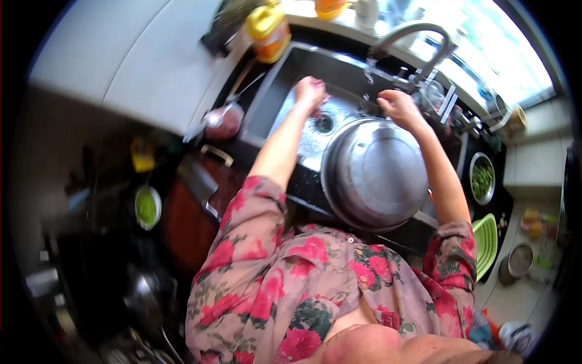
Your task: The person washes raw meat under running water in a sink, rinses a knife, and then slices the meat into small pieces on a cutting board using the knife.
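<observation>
Over the left part of the steel sink [276, 82], my left hand [310, 93] is closed round a piece of reddish raw meat [317, 110], just above the drain [324, 123]. My right hand [397, 104] is curled near the running water under the curved faucet [445, 45]; what it holds, if anything, is hidden. Below my right hand, a large metal basin [382, 173] rests over the sink's front edge, beside my right forearm. Water wets the sink floor around the drain.
A yellow bottle [268, 33] stands behind the sink. To the left are a bagged piece of meat [224, 121], a cleaver [199, 179] on a round board [182, 227] and a green-filled bowl [147, 207]. Chopped greens [482, 179] and a green basket [485, 246] are right.
</observation>
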The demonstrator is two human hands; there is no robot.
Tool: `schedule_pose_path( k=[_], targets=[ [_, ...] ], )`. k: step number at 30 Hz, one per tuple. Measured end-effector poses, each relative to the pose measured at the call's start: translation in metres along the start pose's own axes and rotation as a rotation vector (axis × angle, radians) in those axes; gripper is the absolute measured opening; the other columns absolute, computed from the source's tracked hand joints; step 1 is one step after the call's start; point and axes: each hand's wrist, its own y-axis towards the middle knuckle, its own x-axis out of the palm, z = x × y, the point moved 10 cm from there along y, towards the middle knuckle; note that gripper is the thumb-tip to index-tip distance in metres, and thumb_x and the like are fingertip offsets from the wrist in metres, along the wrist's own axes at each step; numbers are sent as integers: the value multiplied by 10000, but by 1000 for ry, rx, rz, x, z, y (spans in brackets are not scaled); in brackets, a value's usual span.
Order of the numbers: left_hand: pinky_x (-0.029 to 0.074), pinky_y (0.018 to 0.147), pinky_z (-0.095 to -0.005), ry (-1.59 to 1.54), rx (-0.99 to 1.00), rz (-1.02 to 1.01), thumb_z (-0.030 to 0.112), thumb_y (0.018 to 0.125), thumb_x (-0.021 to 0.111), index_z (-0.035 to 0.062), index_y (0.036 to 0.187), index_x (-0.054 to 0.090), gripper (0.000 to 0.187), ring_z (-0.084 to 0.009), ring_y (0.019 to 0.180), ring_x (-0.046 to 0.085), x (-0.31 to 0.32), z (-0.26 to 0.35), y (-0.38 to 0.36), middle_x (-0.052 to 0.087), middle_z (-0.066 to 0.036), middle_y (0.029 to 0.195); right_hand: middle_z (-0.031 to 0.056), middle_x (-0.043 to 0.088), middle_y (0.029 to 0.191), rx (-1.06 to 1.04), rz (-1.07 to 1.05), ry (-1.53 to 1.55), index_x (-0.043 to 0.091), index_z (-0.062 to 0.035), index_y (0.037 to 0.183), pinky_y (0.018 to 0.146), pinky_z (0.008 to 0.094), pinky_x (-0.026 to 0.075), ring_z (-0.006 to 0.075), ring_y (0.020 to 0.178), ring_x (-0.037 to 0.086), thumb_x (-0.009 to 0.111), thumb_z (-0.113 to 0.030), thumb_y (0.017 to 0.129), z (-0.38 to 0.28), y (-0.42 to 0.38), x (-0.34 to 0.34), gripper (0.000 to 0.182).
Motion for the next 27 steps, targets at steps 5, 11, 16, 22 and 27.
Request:
schedule_pose_path(
  k=[5, 11, 16, 22, 27],
  targets=[
    [575, 610, -323, -288, 68, 281, 89, 857, 631, -10, 910, 595, 118, -189, 641, 702, -18, -13, -10, 688, -110, 745, 173, 684, 982, -21, -88, 130, 633, 42, 1085, 644, 334, 550, 229, 754, 697, 575, -207, 913, -43, -28, 0, 309],
    [559, 671, -326, -647, 124, 313, 48, 861, 656, -18, 946, 561, 144, -185, 744, 670, -25, -27, -57, 652, -104, 840, 147, 681, 963, -96, -397, 256, 610, 50, 1128, 557, 279, 553, 163, 698, 682, 593, -207, 914, -99, -52, 58, 335],
    [562, 680, -309, -967, 147, 149, 92, 915, 626, -27, 987, 542, 163, -202, 754, 670, -70, -27, -136, 637, -125, 856, 116, 695, 862, -291, -508, 61, 673, -91, 1107, 616, 324, 536, 156, 652, 666, 593, -197, 910, -165, -77, 122, 238],
    [513, 435, -306, -1096, 17, 225, 123, 911, 640, -14, 1045, 546, 213, -214, 749, 663, -188, -115, -193, 644, -130, 889, 187, 690, 878, -258, -611, 216, 666, -47, 1082, 759, 387, 523, 261, 831, 680, 583, -233, 900, -242, -112, 241, 274],
    [503, 405, -314, -1074, -6, 471, 82, 833, 698, 16, 1043, 558, 262, -217, 680, 652, -305, -177, -226, 638, -117, 918, 202, 633, 973, -632, -368, -81, 494, -67, 1301, 777, 445, 534, 364, 896, 655, 655, -299, 848, -360, -155, 353, 533]
  ],
)
